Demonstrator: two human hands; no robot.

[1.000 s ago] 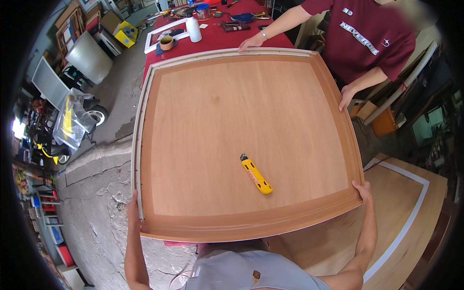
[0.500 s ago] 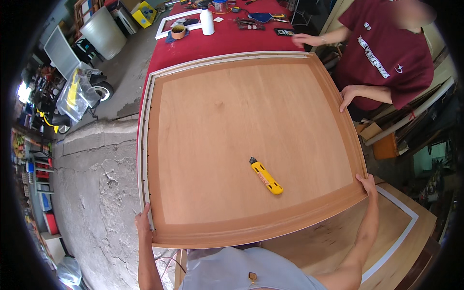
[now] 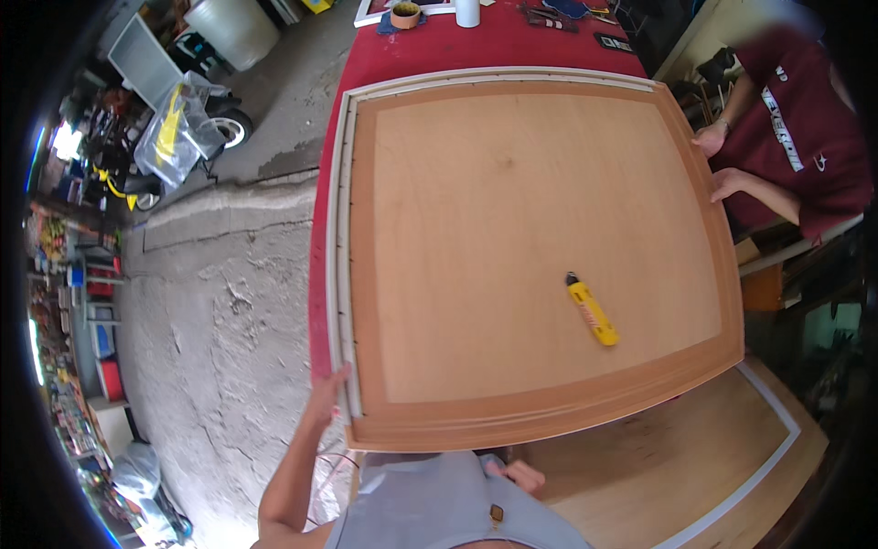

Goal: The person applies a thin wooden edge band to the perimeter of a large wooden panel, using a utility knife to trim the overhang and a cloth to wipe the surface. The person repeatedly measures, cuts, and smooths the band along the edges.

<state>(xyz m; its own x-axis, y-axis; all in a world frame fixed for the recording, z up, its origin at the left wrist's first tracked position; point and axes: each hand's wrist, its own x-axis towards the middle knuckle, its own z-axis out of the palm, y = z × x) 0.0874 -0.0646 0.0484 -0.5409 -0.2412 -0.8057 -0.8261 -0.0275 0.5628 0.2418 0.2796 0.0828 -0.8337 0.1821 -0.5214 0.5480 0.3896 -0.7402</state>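
plywood panel [image 3: 512,247], big and square with a raised border, lies flat over the red table [image 3: 412,55] and fills most of what i see. at its near left corner my left hand [image 3: 331,395] rests against the pale edge strip [image 3: 340,229], fingers stretched out along it, not clenched. toward the middle, below the near edge, my right hand [image 3: 521,476] sits just under the panel by my grey shirt; i cannot tell whether its fingers are curled or loose. on the panel, right of centre and nearer me, lies a yellow utility knife [image 3: 591,310], touched by nobody. at the far right edge another person in a dark red shirt [image 3: 805,137] has both hands [image 3: 718,160] on the panel's side. a second board [image 3: 677,467] lies lower on the near right. far off on the table stand a tape roll [image 3: 405,14] and a white cylinder [image 3: 467,12].
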